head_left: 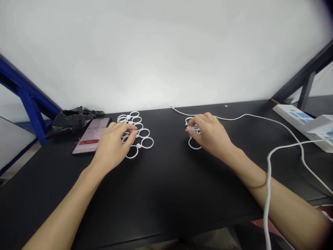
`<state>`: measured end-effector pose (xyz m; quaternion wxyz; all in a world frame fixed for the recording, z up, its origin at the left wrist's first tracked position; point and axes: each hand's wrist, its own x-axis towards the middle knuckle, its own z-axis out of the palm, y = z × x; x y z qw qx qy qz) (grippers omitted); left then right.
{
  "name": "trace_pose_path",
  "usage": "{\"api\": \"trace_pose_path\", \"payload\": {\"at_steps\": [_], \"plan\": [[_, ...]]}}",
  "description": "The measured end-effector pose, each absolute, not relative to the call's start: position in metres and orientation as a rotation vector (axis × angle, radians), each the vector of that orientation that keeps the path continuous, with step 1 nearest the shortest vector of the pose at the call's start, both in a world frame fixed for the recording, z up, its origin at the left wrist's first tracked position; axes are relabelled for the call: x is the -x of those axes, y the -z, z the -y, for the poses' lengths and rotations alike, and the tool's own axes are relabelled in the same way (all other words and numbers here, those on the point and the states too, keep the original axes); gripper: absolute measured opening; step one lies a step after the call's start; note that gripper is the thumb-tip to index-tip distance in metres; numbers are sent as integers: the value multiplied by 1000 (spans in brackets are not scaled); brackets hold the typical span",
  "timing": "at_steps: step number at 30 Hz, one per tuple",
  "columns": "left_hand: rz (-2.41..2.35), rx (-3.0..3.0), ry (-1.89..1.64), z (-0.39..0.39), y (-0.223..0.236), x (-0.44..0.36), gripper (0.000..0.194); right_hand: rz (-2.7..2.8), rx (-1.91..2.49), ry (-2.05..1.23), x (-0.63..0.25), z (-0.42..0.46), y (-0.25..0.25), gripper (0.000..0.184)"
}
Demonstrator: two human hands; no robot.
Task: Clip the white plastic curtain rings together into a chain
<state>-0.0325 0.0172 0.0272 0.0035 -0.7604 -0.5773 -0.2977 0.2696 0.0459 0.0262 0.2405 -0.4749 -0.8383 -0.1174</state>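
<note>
On the black table (166,180) lie two groups of white plastic rings. My left hand (113,146) rests over the left group of white rings (140,133), fingers curled with the tips pressing on one ring. My right hand (210,133) covers the right group of white rings (194,144), its fingers pinched on a ring at the left edge of that pile. Most of the right pile is hidden under the hand.
A smartphone (91,135) showing a timer lies left of my left hand, with a black plastic bag (70,119) behind it. A white cable (270,163) runs across the right side of the table. A white power strip (307,125) sits at the far right.
</note>
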Motion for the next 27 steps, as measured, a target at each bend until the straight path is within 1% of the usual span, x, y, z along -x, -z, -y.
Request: {"api": "trace_pose_path", "payload": {"at_steps": [4,6,7,9,12,14,16,21,25,27], "plan": [[1699,2479,876,-12,-23,20,21,2176,1285,349,-267,-42,-31,13],[1630,2526,871,-7,-20,9,21,2057,1266,231,-262,-36,-34,18],[1590,2546,874,-4,-19,3,21,1998,1253,114,-258,-32,-35,21],[1498,2574,903,4,-17,-12,24,1891,1203,-219,-248,-24,-34,28],[1362,2576,933,17,-14,-30,39,1775,1044,-719,-232,-12,-28,35],[1312,2573,932,23,-13,-37,45,1721,997,-911,-224,-6,-23,36],[1298,2572,925,27,-13,-40,45,1675,974,-1042,-220,-2,-20,36],[1475,2553,1041,26,-12,-39,35,1593,892,-1226,-217,3,-21,29],[1561,2546,1066,26,-12,-38,41,1583,857,-1266,-216,5,-23,25],[1548,2571,1053,26,-12,-38,43,1617,846,-1233,-217,5,-21,24]]}}
